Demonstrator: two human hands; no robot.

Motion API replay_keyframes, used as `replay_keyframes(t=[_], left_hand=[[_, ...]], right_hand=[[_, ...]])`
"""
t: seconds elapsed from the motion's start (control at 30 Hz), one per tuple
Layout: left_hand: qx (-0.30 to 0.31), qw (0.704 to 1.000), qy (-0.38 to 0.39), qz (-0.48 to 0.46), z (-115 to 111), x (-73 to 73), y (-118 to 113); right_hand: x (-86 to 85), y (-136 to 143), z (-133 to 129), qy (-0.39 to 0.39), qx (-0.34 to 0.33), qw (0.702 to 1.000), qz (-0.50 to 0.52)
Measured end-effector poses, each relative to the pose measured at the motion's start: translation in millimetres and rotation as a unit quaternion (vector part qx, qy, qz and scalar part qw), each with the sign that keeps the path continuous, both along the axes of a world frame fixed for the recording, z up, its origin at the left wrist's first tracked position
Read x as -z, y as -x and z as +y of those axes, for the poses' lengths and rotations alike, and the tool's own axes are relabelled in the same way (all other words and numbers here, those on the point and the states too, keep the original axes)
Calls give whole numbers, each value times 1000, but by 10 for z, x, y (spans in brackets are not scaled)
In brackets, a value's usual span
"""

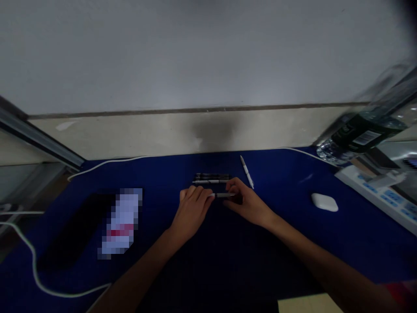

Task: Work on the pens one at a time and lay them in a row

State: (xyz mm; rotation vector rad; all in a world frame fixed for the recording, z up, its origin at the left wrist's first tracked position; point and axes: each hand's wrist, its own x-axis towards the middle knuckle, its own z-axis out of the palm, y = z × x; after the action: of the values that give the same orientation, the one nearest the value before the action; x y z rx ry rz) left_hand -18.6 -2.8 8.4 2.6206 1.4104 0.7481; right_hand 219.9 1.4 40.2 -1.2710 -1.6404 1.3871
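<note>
A white pen with a dark grip (223, 195) lies level between my two hands. My left hand (196, 201) pinches its white end, fingers closed. At the tip end, my right hand (247, 201) has its thumb and forefinger curled around the pen's point. Just beyond my fingers, several dark pens (212, 177) rest side by side on the blue tabletop, with a white pen (208, 181) on the near side of the row. Another white pen (247, 172) lies apart at a slant, beyond my right hand.
A pixelated phone-like shape (122, 224) and a dark flat object (78, 230) lie at left, near a white cable (34, 261). At right are a white earbud case (325, 202), a power strip (381, 195) and a plastic bottle (361, 132). A pale wall (146, 130) borders the back.
</note>
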Motion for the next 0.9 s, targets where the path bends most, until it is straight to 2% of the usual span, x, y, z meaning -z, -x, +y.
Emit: replay_keyframes(t=[0.1,0.23,0.47,0.63,0.7,0.9], left_hand=[[-2,1000,7,-4,-1,-3,5],[0,1000,15,1,-5,-2,5],[-2,1000,19,-4,-3,-28,10],[1,1000,26,-1,-10,-39,11],[1,1000,30,2,-10,-40,9],[-5,999,32,-2,-17,-65,12]], right_hand=[[-24,5,3,20,5,1000,-12],[-48,18,3,-20,-21,998,-59],[-54,14,-24,22,-1,1000,-14],[-58,15,-10,-24,-33,997,-64],[-33,12,-8,-28,-26,998,-56],[-31,22,-25,17,2,1000,-16]])
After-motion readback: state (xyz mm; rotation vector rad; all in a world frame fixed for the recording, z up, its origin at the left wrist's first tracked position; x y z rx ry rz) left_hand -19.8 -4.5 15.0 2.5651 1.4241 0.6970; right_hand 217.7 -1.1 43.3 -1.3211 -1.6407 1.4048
